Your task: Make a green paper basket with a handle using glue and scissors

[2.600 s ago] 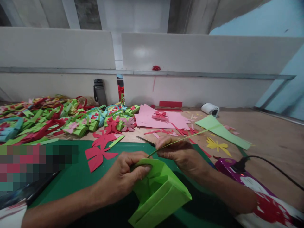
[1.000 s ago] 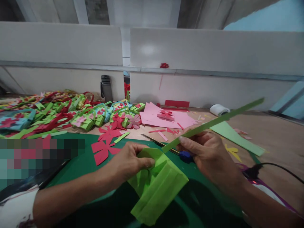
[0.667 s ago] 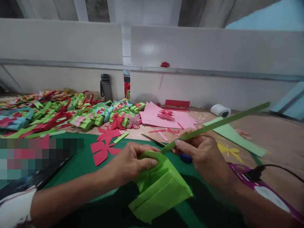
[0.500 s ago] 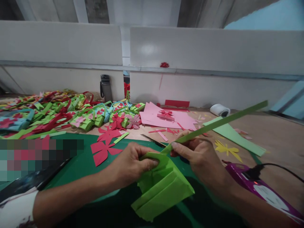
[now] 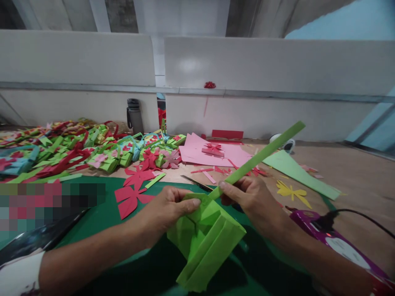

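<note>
Holds a light green folded paper bag (image 5: 212, 246) tilted at lower centre of the frame, above a dark green mat (image 5: 95, 224). Pinches its upper edge between thumb and fingers of the left hand (image 5: 172, 209). Grips a long green strip (image 5: 256, 164) in the right hand (image 5: 250, 197), thumb on top, near the strip's lower end, which meets the bag's upper edge; cannot tell whether joined there. Points the free end toward the upper right, in front of a white roll (image 5: 290, 146).

Left of the bag, at the mat's far edge, red paper flowers (image 5: 128, 201), with a short green strip (image 5: 155, 181) just beside. Behind the right hand, a thin pointed tool (image 5: 196, 182), partly hidden. At right, a yellow paper cutout (image 5: 291, 192) near a pale green sheet (image 5: 300, 172); at lower right, a purple power strip (image 5: 304, 224) with a black plug (image 5: 325, 222). At centre, on the brown table (image 5: 364, 176), pink sheets (image 5: 194, 151) under a small pink-and-red bow piece (image 5: 213, 149). Across the left, a heap of small paper bags (image 5: 108, 162), mostly green. Behind, a dark grey bottle (image 5: 135, 118), upright. Across the back, pale panels (image 5: 247, 65).
</note>
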The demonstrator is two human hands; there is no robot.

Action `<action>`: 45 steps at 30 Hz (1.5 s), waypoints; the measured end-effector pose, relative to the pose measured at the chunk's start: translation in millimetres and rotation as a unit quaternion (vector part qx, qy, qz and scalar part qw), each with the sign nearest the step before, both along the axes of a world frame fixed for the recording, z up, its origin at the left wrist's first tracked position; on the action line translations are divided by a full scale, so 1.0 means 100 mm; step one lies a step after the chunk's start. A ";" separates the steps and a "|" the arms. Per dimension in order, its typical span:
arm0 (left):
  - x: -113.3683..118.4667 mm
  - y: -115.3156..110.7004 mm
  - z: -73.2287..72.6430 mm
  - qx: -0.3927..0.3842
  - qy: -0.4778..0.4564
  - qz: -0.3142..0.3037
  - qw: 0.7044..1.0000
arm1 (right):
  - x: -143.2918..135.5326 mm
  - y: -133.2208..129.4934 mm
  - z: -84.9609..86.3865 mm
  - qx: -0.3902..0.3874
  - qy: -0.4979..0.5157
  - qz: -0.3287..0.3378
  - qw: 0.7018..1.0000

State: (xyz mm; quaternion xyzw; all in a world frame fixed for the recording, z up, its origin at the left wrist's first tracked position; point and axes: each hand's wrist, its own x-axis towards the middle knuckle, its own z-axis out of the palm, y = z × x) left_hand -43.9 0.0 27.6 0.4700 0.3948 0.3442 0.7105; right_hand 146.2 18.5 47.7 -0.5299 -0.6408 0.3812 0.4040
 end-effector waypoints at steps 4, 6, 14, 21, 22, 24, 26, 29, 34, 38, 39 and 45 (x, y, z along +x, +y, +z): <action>-0.01 -0.01 0.00 -0.005 -0.003 0.000 1.000 | 0.09 0.02 0.03 0.020 0.064 0.004 0.998; -0.01 -0.01 0.00 -0.010 -0.005 0.002 1.000 | 0.11 -0.01 0.02 0.027 0.081 0.021 0.996; 0.01 0.01 -0.03 -0.039 0.005 0.020 0.999 | 0.03 -0.09 0.01 0.036 0.003 0.013 0.999; 0.02 0.01 -0.03 -0.042 0.013 0.022 0.999 | -0.01 -0.06 0.01 0.040 -0.025 0.009 0.999; 0.02 0.01 -0.03 -0.041 0.013 0.020 0.999 | -0.02 -0.06 0.01 0.037 -0.028 0.006 0.999; 0.03 0.00 -0.02 -0.037 0.008 0.014 0.999 | -0.02 -0.07 0.01 0.030 -0.035 0.004 0.999; 0.02 0.00 -0.01 -0.028 0.006 0.004 1.000 | -0.04 -0.08 0.01 0.024 -0.034 0.002 0.999; 0.01 0.00 -0.02 -0.019 -0.002 -0.014 1.000 | -0.05 -0.09 0.00 0.024 -0.035 -0.005 0.999; 0.02 0.00 -0.02 -0.017 0.008 -0.011 1.000 | -0.07 -0.08 -0.02 0.022 -0.030 -0.011 0.999; 0.04 -0.01 0.02 -0.010 0.024 0.000 1.000 | -0.09 -0.10 -0.02 0.019 -0.033 -0.010 0.999; 0.04 -0.01 0.02 -0.008 0.029 0.004 1.000 | -0.09 -0.10 -0.02 0.020 -0.035 -0.010 0.999; 0.05 -0.02 0.04 -0.002 0.042 0.009 0.999 | -0.08 -0.10 -0.02 0.031 -0.031 -0.007 0.999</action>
